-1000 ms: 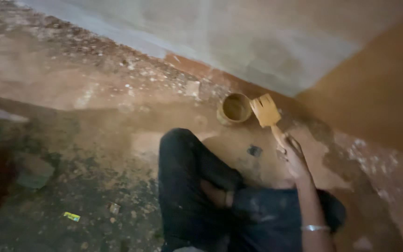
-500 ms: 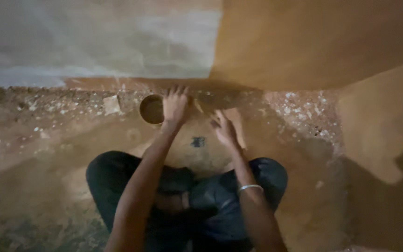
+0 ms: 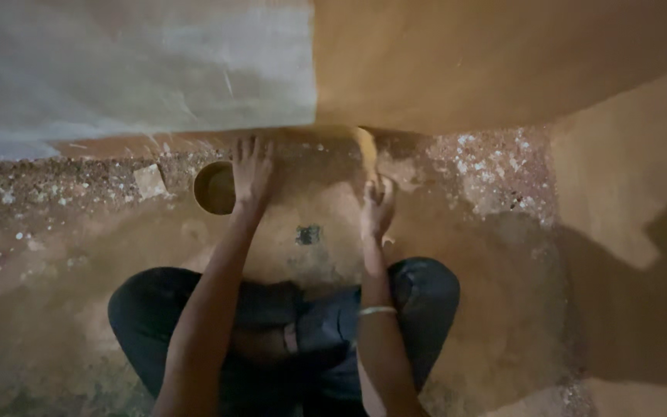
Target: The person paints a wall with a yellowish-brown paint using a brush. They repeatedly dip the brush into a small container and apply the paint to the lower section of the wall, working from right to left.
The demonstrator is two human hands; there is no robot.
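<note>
Both hands are now working at the far wall base: left hand (image 3: 250, 171) is now resting flat, fingers apart, on the floor beside the pot (image 3: 214, 188). Right hand (image 3: 377, 207), clamped on the brush (image 3: 365, 148), is pushing it against the wall's bottom edge instead of hovering by the pot, so paint is going on low.

Left hand (image 3: 252, 171) now flat beside the bowl (image 3: 214, 188), right hand (image 3: 377, 207) lifts brush (image 3: 365, 148) to wall base
</note>
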